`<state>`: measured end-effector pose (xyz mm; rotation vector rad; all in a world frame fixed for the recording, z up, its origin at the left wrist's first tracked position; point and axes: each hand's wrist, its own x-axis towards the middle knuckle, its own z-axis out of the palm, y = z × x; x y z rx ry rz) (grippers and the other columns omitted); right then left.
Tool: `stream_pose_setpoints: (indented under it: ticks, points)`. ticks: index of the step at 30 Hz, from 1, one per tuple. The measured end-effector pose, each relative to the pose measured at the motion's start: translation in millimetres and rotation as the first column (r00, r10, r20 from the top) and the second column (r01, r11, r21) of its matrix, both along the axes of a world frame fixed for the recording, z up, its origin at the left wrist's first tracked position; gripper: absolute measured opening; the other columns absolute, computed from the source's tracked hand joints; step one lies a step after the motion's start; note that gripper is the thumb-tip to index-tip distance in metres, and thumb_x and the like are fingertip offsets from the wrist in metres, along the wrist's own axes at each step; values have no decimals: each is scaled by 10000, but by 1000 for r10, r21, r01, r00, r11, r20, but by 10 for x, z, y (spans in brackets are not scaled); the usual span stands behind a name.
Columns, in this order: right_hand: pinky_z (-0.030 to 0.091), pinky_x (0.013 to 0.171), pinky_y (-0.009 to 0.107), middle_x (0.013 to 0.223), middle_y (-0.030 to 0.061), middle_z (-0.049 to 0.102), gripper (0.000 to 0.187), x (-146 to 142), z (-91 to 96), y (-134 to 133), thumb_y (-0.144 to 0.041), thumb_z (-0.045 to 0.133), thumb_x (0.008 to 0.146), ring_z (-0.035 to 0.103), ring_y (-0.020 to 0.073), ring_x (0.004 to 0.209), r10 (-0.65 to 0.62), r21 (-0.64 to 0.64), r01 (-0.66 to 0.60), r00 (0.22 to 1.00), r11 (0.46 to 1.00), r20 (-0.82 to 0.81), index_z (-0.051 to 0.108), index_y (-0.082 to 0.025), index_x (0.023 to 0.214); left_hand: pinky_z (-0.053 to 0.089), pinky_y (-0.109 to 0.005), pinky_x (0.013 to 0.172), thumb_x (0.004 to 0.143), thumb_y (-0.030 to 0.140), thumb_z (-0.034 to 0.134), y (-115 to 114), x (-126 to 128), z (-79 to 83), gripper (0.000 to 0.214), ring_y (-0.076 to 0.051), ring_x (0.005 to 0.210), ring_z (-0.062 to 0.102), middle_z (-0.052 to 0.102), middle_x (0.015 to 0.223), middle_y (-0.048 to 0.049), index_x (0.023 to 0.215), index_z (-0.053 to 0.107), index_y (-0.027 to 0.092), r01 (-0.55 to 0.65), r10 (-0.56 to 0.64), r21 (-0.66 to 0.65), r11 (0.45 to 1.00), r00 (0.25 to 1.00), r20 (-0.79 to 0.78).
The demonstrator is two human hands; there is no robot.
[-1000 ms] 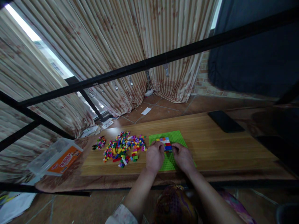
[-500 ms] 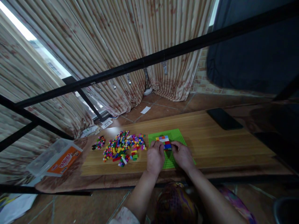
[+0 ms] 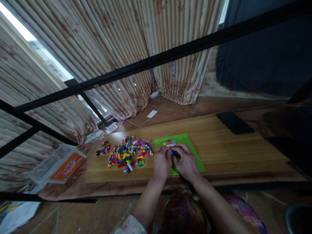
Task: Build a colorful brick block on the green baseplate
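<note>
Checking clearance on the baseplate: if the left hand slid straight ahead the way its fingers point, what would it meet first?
Probably the small multicoloured brick build on the green baseplate, just beyond the left hand.

Multicoloured brick block (image 3: 170,143) on green baseplate (image 3: 192,152)

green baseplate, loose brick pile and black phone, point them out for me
green baseplate (image 3: 192,152), head view, bare right part
loose brick pile (image 3: 128,152), head view, middle of heap
black phone (image 3: 235,122), head view, centre of screen
</note>
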<state>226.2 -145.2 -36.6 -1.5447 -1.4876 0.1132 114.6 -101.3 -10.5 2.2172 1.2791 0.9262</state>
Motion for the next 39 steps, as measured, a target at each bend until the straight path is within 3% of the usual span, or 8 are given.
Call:
stream_pose_setpoints:
  ticks: [7,15,25,31,39]
  points:
    - [477,924,403,1116,63,591,288,34,-81,25,-154,541,786,547,247,1051,3,-20,-3,1000,1000,21,676,-237,1026,446,-259,729,887,122,472,2,-1,2,176,-155,772,578,599,800,-35,842,632,181,-6,6,-21,1000,1000,13]
    - [468,933,406,1117,49,576,240,29,-88,50,-156,565,777,551,231,1048,1,-40,-4,997,999,-73,694,-259,951,447,-259,725,875,125,494,-17,-3,32,157,-155,782,584,609,799,-36,823,635,170,-23,24,-45,999,999,27]
    - [452,948,405,1114,44,557,184,20,-119,81,-226,629,774,552,216,1060,6,-24,-14,959,1000,-284,727,-286,917,494,-275,791,803,62,555,-52,-51,13,214,-147,864,622,660,923,-49,936,680,174,-18,60,-209,978,979,193]
    - [450,950,398,1096,51,569,198,8,-137,81,-222,640,770,560,215,1059,1,-32,-12,947,999,-320,728,-273,940,500,-282,818,791,50,554,-22,-51,-37,220,-146,872,633,680,926,-55,914,697,165,1,73,-266,964,961,267]
    - [458,939,394,1085,52,586,188,-19,-110,80,-201,647,754,575,211,1035,-18,0,20,927,1000,-375,736,-266,906,502,-280,774,818,145,576,-49,-26,18,186,-155,844,635,692,943,-67,963,692,160,-106,158,-248,963,966,202]
